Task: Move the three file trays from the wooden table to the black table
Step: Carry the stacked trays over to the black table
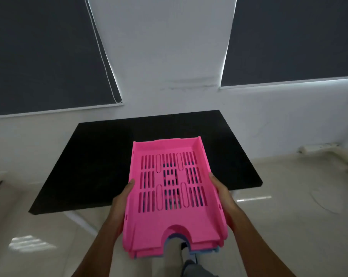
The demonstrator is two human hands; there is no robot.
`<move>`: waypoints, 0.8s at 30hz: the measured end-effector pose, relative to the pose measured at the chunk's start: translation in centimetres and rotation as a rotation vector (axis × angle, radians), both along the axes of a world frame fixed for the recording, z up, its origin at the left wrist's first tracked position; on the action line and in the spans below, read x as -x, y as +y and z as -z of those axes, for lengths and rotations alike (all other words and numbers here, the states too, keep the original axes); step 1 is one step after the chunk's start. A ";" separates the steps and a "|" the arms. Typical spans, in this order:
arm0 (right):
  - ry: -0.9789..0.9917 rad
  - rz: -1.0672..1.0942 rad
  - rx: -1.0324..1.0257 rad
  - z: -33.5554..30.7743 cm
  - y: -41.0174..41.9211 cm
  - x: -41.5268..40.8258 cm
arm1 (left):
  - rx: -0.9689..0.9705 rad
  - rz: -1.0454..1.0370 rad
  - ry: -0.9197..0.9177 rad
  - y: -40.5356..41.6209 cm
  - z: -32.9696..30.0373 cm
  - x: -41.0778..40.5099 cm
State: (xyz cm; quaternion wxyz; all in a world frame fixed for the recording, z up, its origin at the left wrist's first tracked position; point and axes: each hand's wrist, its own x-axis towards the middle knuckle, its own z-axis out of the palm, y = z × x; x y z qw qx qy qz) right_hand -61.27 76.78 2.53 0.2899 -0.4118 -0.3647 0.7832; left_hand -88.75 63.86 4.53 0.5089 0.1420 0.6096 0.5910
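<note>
1. Now the stack of file trays (169, 188) is carried in the air, with its far end over the near part of the black tabletop (93, 156) and its near end above the floor (289, 206), on the person's side of the edge.
2. Each hand makes its grip on one long side wall: the left hand (122, 198) is clenched on the left wall, the right hand (221, 194) on the right wall. Both are grasping the stack, about at the middle of its length.
3. From the grip, the black tabletop lies straight ahead and a little lower. The long axis of the stack points away from the person, toward the wall (165, 66) behind the tabletop.
4. Neither hand is clearly nearer; they sit almost level, so the coming move is, I judge, a forward push and a lowering with both together.
5. A pink tray is on top. Under it a blue edge shows at the near end; I think three trays are nested, but the view does not show it well.
6. No brand, label or writing can be read on the trays.
</note>
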 end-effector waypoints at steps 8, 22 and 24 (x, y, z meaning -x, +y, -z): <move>-0.025 -0.043 0.138 1.1 16.4 8.7 | 0.021 -0.062 -0.094 14.2 0.5 7.4; -0.048 -0.004 0.188 1.8 24.7 17.8 | 0.096 -0.066 -0.055 22.8 2.5 16.9; -0.181 0.045 0.042 1.6 24.6 17.8 | 0.060 -0.049 0.051 23.0 2.5 17.6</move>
